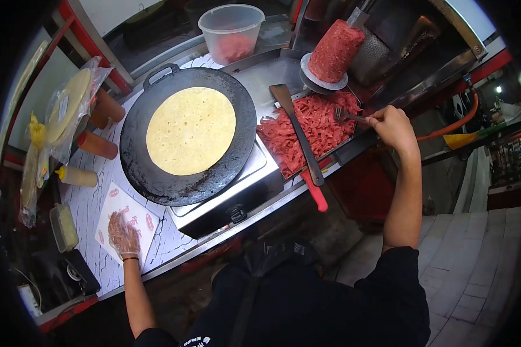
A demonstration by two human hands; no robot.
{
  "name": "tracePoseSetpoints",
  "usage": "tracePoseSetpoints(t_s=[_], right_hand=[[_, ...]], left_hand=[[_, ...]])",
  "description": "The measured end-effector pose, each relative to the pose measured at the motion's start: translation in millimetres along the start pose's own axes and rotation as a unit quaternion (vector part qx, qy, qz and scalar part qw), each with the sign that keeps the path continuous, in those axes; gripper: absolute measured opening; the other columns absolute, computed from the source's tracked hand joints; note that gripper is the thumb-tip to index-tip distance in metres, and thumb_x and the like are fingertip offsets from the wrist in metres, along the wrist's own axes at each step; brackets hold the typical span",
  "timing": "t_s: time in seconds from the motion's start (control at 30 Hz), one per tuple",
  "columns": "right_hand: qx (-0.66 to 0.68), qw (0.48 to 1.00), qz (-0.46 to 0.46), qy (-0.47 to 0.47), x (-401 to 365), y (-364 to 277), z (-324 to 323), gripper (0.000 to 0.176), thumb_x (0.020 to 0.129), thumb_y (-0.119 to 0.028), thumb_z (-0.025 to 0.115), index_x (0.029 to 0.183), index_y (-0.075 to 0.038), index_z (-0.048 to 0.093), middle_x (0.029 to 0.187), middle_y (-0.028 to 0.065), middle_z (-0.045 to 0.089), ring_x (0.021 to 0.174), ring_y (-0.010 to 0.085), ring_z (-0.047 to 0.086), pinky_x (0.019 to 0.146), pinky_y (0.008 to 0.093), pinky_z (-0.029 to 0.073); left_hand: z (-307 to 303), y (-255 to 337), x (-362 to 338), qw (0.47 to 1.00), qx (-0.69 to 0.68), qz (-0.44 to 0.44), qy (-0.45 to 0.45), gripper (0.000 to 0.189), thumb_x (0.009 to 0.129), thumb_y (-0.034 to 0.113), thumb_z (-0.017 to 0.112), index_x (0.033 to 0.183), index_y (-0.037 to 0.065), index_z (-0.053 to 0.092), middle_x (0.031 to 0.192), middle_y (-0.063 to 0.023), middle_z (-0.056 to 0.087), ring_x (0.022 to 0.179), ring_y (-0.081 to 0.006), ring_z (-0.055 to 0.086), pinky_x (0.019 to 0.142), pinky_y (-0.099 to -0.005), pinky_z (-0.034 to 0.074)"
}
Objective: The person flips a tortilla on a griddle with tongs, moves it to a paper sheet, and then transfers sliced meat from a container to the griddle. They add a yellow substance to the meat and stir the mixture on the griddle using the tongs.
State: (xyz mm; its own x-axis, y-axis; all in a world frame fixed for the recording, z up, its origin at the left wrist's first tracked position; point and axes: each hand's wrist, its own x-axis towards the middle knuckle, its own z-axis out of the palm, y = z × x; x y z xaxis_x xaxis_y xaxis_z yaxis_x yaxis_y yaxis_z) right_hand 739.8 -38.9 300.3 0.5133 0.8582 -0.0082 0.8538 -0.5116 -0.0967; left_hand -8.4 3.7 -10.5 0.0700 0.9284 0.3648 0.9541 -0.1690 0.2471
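My left hand (123, 236), in a clear plastic glove, lies with fingers stretched out on a sheet of white paper with red print (149, 231). In my right hand (392, 128) is a metal fork (346, 115), its tines at the shredded reddish meat (278, 141) in a metal tray. A dark flat spatula (298, 130) rests across that meat, beside a red-handled tool (314, 191) whose other end is hidden. Between my hands, a round flatbread (191, 131) lies flat on a black griddle pan (136, 150).
The pan sits on a steel stove (235, 213). Behind the tray stands a meat cone (337, 51) on a spit, near a plastic bucket (228, 29) holding some meat. At left are a yellow-capped bottle (78, 176), a reddish bottle (98, 144), bagged flatbreads (69, 107) and a small container (63, 227).
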Motion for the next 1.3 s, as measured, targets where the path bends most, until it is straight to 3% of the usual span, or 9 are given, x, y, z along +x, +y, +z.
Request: tracePoseSetpoints(t_s=[0.27, 0.4, 0.57, 0.8, 0.97, 1.1, 1.3], right_hand=[[0.094, 0.996, -0.006, -0.004, -3, 9, -4, 0.029, 0.088, -0.031, 0.074, 0.103, -0.006, 0.081, 0.091, 0.0228, 0.074, 0.089, 0.0374, 0.074, 0.083, 0.0438, 0.056], [0.07, 0.997, 0.002, 0.023, -1, 18, 3, 0.029, 0.088, -0.03, 0.074, 0.103, -0.006, 0.081, 0.09, 0.0232, 0.074, 0.09, 0.0376, 0.074, 0.084, 0.0443, 0.056], [0.053, 0.998, 0.025, -0.032, 2, 13, 9, 0.028, 0.089, -0.031, 0.073, 0.103, -0.007, 0.081, 0.091, 0.0228, 0.075, 0.093, 0.0385, 0.074, 0.085, 0.0449, 0.056], [0.05, 0.998, 0.028, -0.032, 7, 6, 1, 0.029, 0.088, -0.032, 0.074, 0.102, -0.007, 0.081, 0.089, 0.0226, 0.074, 0.091, 0.0386, 0.074, 0.085, 0.0466, 0.056], [-0.021, 0.999, -0.02, -0.038, 29, 9, 11, 0.028, 0.086, -0.032, 0.076, 0.1, -0.008, 0.081, 0.098, 0.0219, 0.075, 0.099, 0.0389, 0.073, 0.089, 0.0474, 0.057], [-0.039, 0.998, 0.007, -0.053, 32, -12, 5, 0.027, 0.085, -0.031, 0.077, 0.098, -0.008, 0.081, 0.102, 0.0224, 0.075, 0.102, 0.0398, 0.072, 0.093, 0.0483, 0.056], [-0.125, 0.989, -0.02, -0.082, 51, -35, 8, 0.035, 0.086, -0.026, 0.07, 0.113, -0.005, 0.076, 0.119, 0.0244, 0.072, 0.113, 0.0417, 0.069, 0.099, 0.0495, 0.055]], left_hand=[[-1, -1, 0, 1.0, 0.004, 0.0, -0.004, 0.051, 0.092, 0.021, 0.062, 0.139, 0.002, 0.058, 0.147, -0.0198, 0.055, 0.14, -0.0394, 0.047, 0.121, -0.0493, 0.031], [-3, 1, 1, 1.0, 0.018, 0.003, -0.009, 0.052, 0.092, 0.02, 0.062, 0.14, 0.002, 0.057, 0.148, -0.0199, 0.055, 0.142, -0.0386, 0.046, 0.122, -0.0488, 0.03], [-1, -2, 1, 0.999, 0.025, -0.003, -0.025, 0.052, 0.094, 0.023, 0.06, 0.142, 0.002, 0.057, 0.149, -0.0201, 0.054, 0.143, -0.0382, 0.045, 0.123, -0.0484, 0.028], [-3, -1, 1, 0.999, 0.024, 0.019, -0.012, 0.052, 0.094, 0.027, 0.06, 0.14, 0.002, 0.058, 0.148, -0.0205, 0.055, 0.142, -0.0383, 0.046, 0.122, -0.0487, 0.029], [-1, -2, 0, 0.999, 0.033, -0.004, -0.019, 0.051, 0.093, 0.024, 0.061, 0.139, 0.002, 0.059, 0.147, -0.0203, 0.055, 0.142, -0.0378, 0.046, 0.122, -0.0481, 0.03], [-3, 2, 1, 0.999, 0.027, -0.009, -0.018, 0.051, 0.091, 0.022, 0.061, 0.139, 0.002, 0.059, 0.147, -0.0198, 0.056, 0.142, -0.0375, 0.046, 0.122, -0.0476, 0.031], [0, 0, 0, 1.0, 0.025, -0.011, -0.016, 0.053, 0.091, 0.021, 0.062, 0.139, 0.002, 0.058, 0.147, -0.0191, 0.055, 0.141, -0.0377, 0.046, 0.122, -0.0477, 0.03]])
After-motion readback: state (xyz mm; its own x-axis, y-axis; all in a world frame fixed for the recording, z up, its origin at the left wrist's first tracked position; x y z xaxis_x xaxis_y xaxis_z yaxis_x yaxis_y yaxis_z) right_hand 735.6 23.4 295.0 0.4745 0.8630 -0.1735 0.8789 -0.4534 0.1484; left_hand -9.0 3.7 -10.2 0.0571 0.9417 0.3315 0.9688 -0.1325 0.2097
